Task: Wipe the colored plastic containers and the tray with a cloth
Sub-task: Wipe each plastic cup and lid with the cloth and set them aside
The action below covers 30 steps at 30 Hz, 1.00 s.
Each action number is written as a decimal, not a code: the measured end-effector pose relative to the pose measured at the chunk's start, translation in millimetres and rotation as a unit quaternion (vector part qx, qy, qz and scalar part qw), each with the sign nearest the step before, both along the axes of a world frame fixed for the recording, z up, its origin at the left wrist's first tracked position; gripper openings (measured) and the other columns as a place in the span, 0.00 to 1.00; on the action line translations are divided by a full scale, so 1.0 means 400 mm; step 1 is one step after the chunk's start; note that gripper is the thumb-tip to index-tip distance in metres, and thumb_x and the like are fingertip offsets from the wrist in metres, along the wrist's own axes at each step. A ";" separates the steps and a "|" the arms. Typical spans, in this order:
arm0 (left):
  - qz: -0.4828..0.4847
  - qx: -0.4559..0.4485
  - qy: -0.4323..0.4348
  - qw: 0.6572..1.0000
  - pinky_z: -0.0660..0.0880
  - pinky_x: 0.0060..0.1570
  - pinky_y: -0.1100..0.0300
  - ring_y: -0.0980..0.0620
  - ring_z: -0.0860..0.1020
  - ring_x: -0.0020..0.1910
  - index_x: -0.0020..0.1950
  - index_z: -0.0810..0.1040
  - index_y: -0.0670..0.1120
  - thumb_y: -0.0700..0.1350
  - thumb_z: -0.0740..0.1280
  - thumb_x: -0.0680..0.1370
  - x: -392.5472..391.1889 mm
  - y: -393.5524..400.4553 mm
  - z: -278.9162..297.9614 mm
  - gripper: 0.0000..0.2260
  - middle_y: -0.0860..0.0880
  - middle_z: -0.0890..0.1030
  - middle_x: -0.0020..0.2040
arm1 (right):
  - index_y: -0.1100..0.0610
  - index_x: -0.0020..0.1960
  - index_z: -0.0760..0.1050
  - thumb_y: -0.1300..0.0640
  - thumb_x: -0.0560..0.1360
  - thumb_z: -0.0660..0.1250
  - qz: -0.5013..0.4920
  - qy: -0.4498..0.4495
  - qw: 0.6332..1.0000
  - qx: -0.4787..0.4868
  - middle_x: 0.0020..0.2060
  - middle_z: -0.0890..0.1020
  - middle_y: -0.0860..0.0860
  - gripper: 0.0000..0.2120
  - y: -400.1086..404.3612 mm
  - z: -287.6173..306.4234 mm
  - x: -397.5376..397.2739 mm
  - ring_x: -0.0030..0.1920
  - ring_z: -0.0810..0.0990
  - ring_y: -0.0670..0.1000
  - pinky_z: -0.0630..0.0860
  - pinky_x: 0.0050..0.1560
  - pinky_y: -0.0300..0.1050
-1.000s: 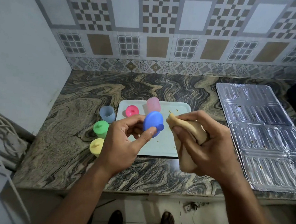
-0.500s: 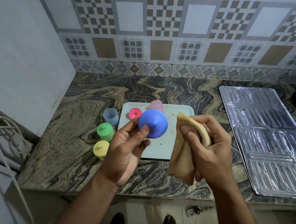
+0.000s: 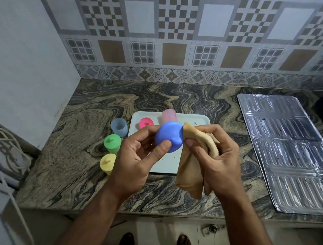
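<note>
My left hand [image 3: 135, 158] pinches a blue plastic lid [image 3: 169, 136] between thumb and fingers, above the white tray [image 3: 165, 164]. My right hand [image 3: 215, 160] grips a bunched tan cloth [image 3: 192, 168], whose top edge touches the lid's right side. On the tray stand a pink lid [image 3: 146, 122] and a pale pink container [image 3: 169, 115]. Left of the tray, on the counter, stand a pale blue cup [image 3: 119, 127], a green lidded container [image 3: 112, 143] and a yellow lidded container [image 3: 107, 164].
A large ribbed foil sheet [image 3: 288, 150] covers the right part of the marble counter [image 3: 89, 155]. A white wall [image 3: 27, 65] bounds the left side and tiles the back. White cables [image 3: 0, 149] hang beside the counter at left. My feet show on the floor below.
The blue lid has turned in my left hand, and the cloth in my right hand has come left against its edge.
</note>
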<state>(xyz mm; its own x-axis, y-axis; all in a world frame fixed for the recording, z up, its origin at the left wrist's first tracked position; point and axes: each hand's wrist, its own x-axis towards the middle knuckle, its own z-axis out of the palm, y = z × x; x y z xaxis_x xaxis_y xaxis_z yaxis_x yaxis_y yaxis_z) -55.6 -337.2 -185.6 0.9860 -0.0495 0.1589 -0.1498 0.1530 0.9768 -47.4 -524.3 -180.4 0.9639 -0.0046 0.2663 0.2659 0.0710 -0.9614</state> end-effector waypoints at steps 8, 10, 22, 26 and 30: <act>-0.031 0.127 -0.065 0.989 0.75 0.51 0.33 0.39 0.80 0.48 0.59 0.85 0.54 0.48 0.72 0.79 0.019 0.014 0.000 0.09 0.50 0.86 0.49 | 0.58 0.53 0.84 0.71 0.73 0.77 -0.016 -0.164 0.959 -0.231 0.47 0.84 0.51 0.12 -0.027 0.046 0.001 0.47 0.84 0.51 0.78 0.46 0.44; -0.037 0.094 -0.056 0.993 0.75 0.56 0.27 0.30 0.80 0.53 0.59 0.86 0.54 0.47 0.72 0.79 0.022 0.016 0.000 0.09 0.45 0.87 0.52 | 0.59 0.53 0.86 0.72 0.71 0.78 -0.018 -0.202 0.932 -0.302 0.49 0.83 0.50 0.14 -0.032 0.046 0.003 0.48 0.83 0.51 0.78 0.46 0.45; -0.062 -0.126 0.102 0.985 0.72 0.54 0.61 0.53 0.77 0.53 0.61 0.81 0.42 0.40 0.70 0.77 0.008 0.000 -0.026 0.12 0.47 0.84 0.55 | 0.56 0.53 0.78 0.64 0.76 0.75 -0.005 0.034 0.998 0.046 0.47 0.87 0.52 0.08 -0.021 0.010 -0.003 0.46 0.83 0.47 0.79 0.47 0.41; -0.006 -0.042 0.076 0.996 0.77 0.51 0.63 0.56 0.81 0.54 0.64 0.79 0.44 0.40 0.72 0.75 0.009 -0.008 -0.031 0.18 0.49 0.84 0.58 | 0.58 0.50 0.78 0.69 0.76 0.73 -0.011 0.057 0.996 0.066 0.41 0.85 0.44 0.09 0.011 -0.002 0.002 0.42 0.82 0.40 0.77 0.45 0.34; 0.028 0.096 -0.001 0.995 0.81 0.53 0.54 0.51 0.86 0.52 0.60 0.81 0.49 0.43 0.78 0.73 0.012 0.013 -0.044 0.16 0.52 0.86 0.58 | 0.56 0.51 0.80 0.67 0.77 0.73 -0.006 0.084 0.995 0.062 0.43 0.86 0.45 0.08 0.017 -0.020 0.005 0.43 0.82 0.42 0.77 0.46 0.37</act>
<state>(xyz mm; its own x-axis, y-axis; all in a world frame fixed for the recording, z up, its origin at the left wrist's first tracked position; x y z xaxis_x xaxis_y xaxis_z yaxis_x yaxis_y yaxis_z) -50.8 -331.8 -203.2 0.9878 -0.0243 0.1540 -0.1550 -0.0453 0.9869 -45.4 -517.5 -188.4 0.9944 -0.0381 0.0990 0.1045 0.1892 -0.9764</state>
